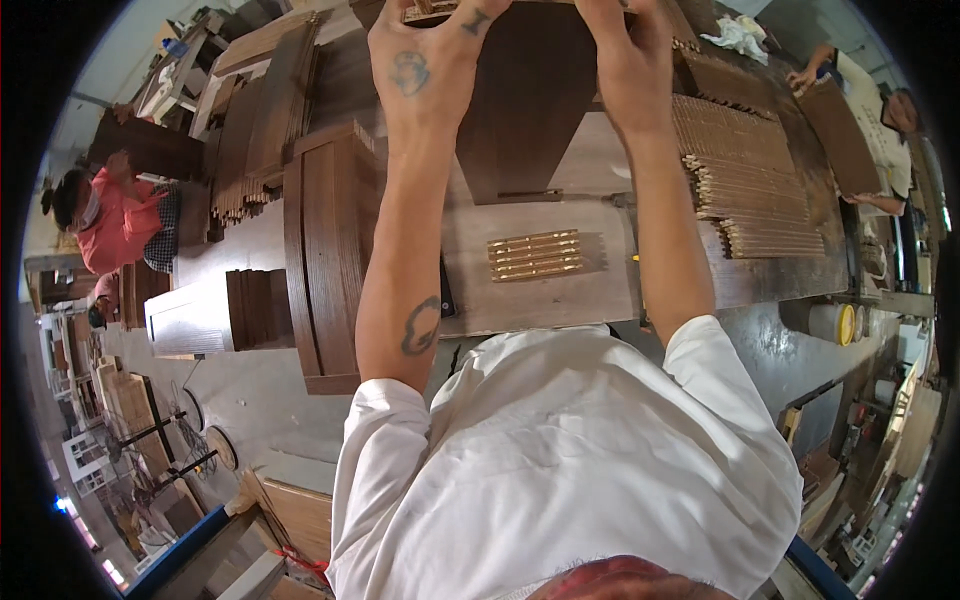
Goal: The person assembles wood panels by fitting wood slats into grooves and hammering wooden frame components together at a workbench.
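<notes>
Both my arms reach to the top edge of the view, to the two sides of a dark brown wooden panel (525,100). My left hand (425,65) grips its far left part, fingers curled and partly cut off by the picture's edge. At the far right side my right hand (630,50) closes on the same panel, most of its fingers out of sight. The panel narrows toward me, its near end resting over the pale worktable (465,250). Between my forearms lies a small row of brown strips with shiny gold-coloured ends (535,256).
Long dark boards (330,250) stand left of my arm. Stacked wooden strips (750,190) cover the right bench, near a crumpled white plastic bag (738,38). A person in red (120,215) is at left; another person (870,120) holds a board at right. A bucket (832,323) is at right.
</notes>
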`<state>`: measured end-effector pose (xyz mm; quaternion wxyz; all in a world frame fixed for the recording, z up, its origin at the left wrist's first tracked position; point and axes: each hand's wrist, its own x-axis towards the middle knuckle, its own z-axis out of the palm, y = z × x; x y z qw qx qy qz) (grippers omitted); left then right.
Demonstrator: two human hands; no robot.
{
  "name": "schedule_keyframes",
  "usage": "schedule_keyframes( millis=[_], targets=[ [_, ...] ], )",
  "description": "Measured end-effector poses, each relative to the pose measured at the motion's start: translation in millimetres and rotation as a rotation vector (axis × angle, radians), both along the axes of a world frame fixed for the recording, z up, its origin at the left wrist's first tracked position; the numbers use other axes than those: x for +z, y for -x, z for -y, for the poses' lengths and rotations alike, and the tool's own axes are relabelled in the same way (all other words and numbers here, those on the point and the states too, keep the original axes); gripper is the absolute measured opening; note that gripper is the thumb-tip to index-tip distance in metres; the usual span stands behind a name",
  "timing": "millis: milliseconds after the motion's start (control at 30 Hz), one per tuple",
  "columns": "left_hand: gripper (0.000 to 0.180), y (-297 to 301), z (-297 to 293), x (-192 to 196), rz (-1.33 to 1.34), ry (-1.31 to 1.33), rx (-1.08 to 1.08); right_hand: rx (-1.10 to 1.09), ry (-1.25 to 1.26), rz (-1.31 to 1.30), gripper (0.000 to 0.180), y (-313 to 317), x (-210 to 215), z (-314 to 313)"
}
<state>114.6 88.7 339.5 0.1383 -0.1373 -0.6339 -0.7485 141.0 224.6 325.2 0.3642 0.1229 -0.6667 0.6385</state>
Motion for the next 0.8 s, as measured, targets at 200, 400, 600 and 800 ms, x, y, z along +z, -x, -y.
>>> schedule_keyframes(
  millis=[200, 400, 600, 800],
  targets=[
    [0.034, -2.4, -7.9, -3.2, -0.046, 0.015, 0.074, 0.000, -0.476, 0.373, 0.047, -27.8, -144.6, -39.3],
    [0.024, 1.2, 4.6, -12.9, -0.077, 0.018, 0.092, -0.311, -0.808, 0.973, 0.048, -81.0, -285.9, -123.1],
    [0.041, 27.0, 4.2, -23.9, -0.197, 0.106, 0.035, -0.403, -1.210, 0.853, 0.050, -120.5, -335.4, -166.4],
    [0.060, 28.8, -3.9, -25.5, -0.038, 0.080, 0.125, -0.637, -1.005, 0.975, 0.060, -129.3, -330.9, -130.3]
  ],
)
